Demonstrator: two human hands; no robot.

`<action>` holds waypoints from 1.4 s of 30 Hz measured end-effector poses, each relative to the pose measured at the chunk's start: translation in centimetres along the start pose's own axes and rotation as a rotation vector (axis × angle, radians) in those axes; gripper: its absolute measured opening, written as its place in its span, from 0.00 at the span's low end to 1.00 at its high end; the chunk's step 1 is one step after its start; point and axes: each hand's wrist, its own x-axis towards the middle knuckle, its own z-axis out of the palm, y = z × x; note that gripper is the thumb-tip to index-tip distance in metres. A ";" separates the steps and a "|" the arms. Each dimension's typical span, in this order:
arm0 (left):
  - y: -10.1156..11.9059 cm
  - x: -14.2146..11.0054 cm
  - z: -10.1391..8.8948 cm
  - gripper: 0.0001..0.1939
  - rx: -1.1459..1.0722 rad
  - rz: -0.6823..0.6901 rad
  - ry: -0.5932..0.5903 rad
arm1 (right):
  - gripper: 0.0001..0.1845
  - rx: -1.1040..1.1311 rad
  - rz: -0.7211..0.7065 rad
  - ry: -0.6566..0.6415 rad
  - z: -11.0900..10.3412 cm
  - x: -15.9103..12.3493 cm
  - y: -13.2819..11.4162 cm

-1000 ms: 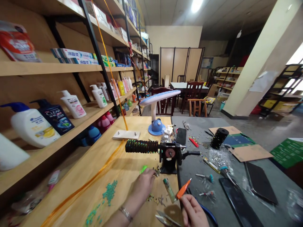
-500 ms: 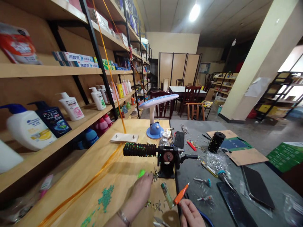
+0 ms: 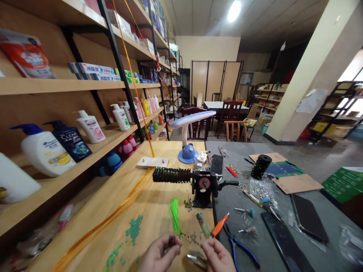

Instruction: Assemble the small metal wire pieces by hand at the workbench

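Curled bare hands are working close together over a wooden tabletop point(image 3: 153, 211) as I am watching remotely, with the job, by my reading, standing partway. A ribbed black spool point(image 3: 171, 175) on the winder point(image 3: 202, 189) is carrying flecks of colour along its length; a bundle of green strands point(image 3: 175, 219) is lying apart from it, and small metal pieces point(image 3: 193, 238) are lying scattered nearby. The left hand point(image 3: 160, 254) and the right hand point(image 3: 217, 257) are drawing thumb toward fingers; I cannot tell whether either is grasping anything. Just beyond the left fingertips, the bundle is showing vivid, long and narrow, its fine strands fraying leftward.
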 end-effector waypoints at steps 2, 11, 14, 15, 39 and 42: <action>-0.7 -0.4 0.9 0.24 -0.195 -0.110 -0.018 | 0.31 -0.040 0.032 -0.034 0.2 -0.5 0.2; -2.8 -0.6 2.6 0.31 -0.602 -0.396 -0.072 | 0.30 -0.141 0.122 -0.181 1.3 -2.9 1.5; -3.2 -0.9 2.7 0.31 -0.658 -0.403 -0.048 | 0.31 -0.145 0.112 -0.214 1.5 -3.1 2.2; -3.1 -1.1 2.7 0.30 -0.675 -0.399 -0.034 | 0.31 -0.153 0.106 -0.220 1.4 -3.1 2.5; -0.6 -5.1 1.5 0.14 -0.067 0.043 -0.034 | 0.61 0.010 0.192 -0.327 0.8 -3.6 3.5; -0.1 -5.1 1.2 0.09 0.146 0.188 -0.104 | 0.62 0.122 0.266 -0.334 1.2 -3.9 3.0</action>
